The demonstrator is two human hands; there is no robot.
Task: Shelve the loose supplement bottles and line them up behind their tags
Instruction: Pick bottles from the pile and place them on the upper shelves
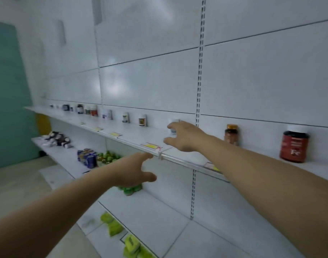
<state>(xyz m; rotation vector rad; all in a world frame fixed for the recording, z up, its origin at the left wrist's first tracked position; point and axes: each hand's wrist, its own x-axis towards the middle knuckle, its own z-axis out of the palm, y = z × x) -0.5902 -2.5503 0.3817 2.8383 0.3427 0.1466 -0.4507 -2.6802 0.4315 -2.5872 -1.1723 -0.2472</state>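
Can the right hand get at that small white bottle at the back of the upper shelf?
Probably yes: the right hand is at the small white bottle with fingers spread, and nothing stands between them.

Both arms reach forward, the right hand (184, 137) over the upper shelf (139, 134) with its fingers (173, 125) spread and loosely bent, the left hand (134, 170) lower, just below that shelf's front edge, open-palmed and holding nothing
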